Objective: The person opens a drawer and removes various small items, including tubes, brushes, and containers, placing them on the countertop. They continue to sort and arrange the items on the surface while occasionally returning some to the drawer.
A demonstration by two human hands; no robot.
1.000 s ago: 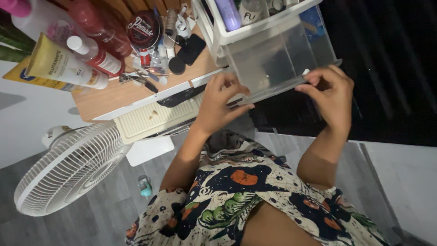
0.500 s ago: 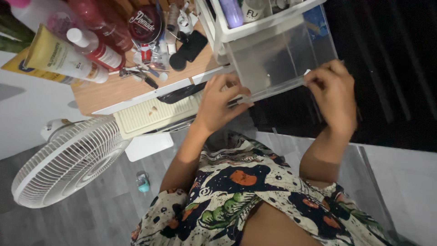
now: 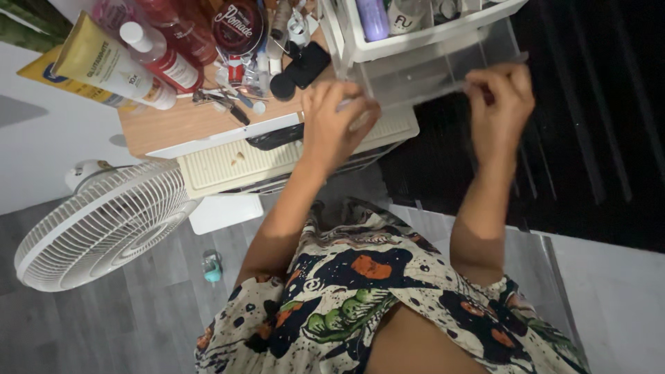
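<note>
Both hands, left [image 3: 337, 125] and right [image 3: 500, 104], fingers clamped on the clear plastic drawer [image 3: 422, 69] front; now pushed mostly back into the white organiser [image 3: 346, 45] at the wooden tabletop's [image 3: 180, 125] right edge.

White fan [image 3: 97, 225], yellow tube [image 3: 104, 61]

Cream garment [image 3: 388, 298]; navy, orange, green print

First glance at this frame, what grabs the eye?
Both hands at the top centre: the left hand and right hand grip the front edge of a clear plastic drawer. Left of them is a cluttered wooden shelf of bottles and tubes, and a white fan stands at lower left.
</note>
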